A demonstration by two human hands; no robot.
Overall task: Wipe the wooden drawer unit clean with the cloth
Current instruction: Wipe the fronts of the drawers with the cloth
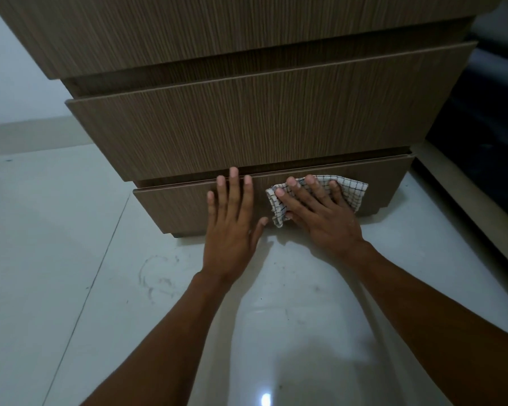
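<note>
Both my forearms reach over the pale floor (56,230) to the wooden drawer unit (247,133), and both hands end on its bottom drawer front (182,206). My left hand (232,230) lies flat at the middle of that front, fingers straight and holding nothing. My right hand (320,212), just right of it, presses the checked cloth (352,191) flat against the same front with fingers spread rather than clenched. Assessment: wiping is under way right of centre on this lowest front, its left half looks outstanding, and nothing visible tells me whether the two fronts above it are done.
</note>
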